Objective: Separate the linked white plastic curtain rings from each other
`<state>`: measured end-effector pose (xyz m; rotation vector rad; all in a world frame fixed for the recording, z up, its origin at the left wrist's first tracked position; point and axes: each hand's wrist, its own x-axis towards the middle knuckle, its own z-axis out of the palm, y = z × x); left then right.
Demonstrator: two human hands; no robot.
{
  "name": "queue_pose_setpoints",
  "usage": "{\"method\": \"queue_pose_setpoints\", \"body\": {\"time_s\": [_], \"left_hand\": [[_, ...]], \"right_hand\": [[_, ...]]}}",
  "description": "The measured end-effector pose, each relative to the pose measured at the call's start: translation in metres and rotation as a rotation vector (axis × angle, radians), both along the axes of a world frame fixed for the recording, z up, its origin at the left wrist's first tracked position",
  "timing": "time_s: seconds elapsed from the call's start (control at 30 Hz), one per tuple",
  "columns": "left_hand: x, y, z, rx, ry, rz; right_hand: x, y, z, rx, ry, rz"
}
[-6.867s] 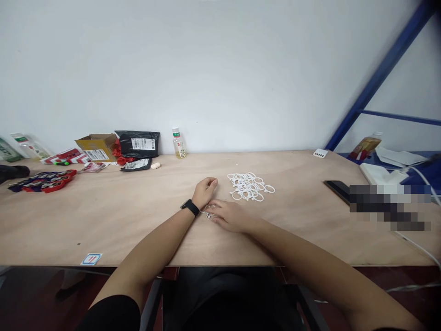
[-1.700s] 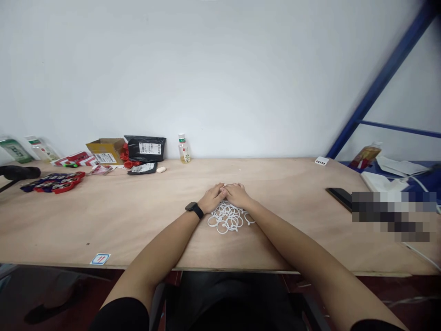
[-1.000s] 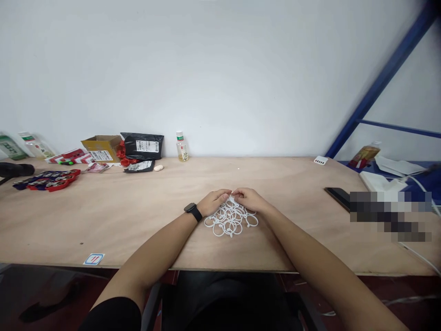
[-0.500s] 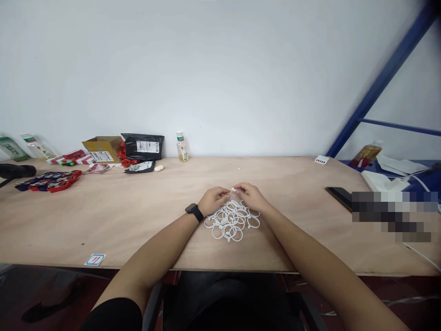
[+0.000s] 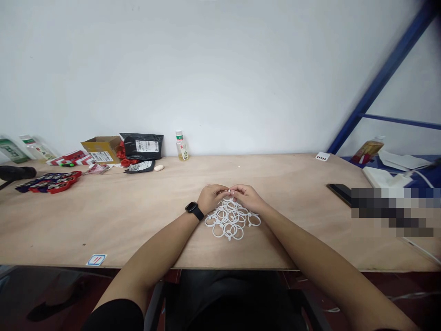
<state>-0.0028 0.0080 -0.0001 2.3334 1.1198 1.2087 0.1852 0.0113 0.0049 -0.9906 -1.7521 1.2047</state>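
Observation:
A pile of white plastic rings [image 5: 231, 221] lies on the wooden table [image 5: 138, 216] in front of me. My left hand [image 5: 213, 197], with a black watch [image 5: 193, 210] on its wrist, and my right hand [image 5: 246, 196] meet just behind the pile. Both pinch one white ring [image 5: 230, 190] between their fingertips, lifted slightly above the heap. The ring's shape between the fingers is mostly hidden.
At the back left are a cardboard box [image 5: 98, 148], black parcel bags [image 5: 143, 146], a small bottle [image 5: 180, 146] and red and blue packets [image 5: 48, 181]. A black phone [image 5: 339, 192] lies at the right, near a white adapter [image 5: 322, 156] and a blue rack [image 5: 379, 82].
The rings were drawn from the far middle of the table towards me into a heap. My hands then lifted from the heap and came together on a single ring.

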Motion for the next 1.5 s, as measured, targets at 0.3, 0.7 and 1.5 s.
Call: {"method": "queue_pose_setpoints", "body": {"time_s": [0.3, 0.7, 1.5], "left_hand": [[0.003, -0.004, 0.0, 0.079, 0.115, -0.004], [0.009, -0.009, 0.0, 0.182, 0.114, -0.015], [0.008, -0.014, 0.004, -0.053, 0.445, -0.047]], "right_hand": [[0.001, 0.003, -0.005, 0.08, -0.1, -0.085], [-0.001, 0.004, -0.004, 0.172, -0.057, -0.186], [0.022, 0.028, -0.011, 0.494, -0.421, -0.259]]}}
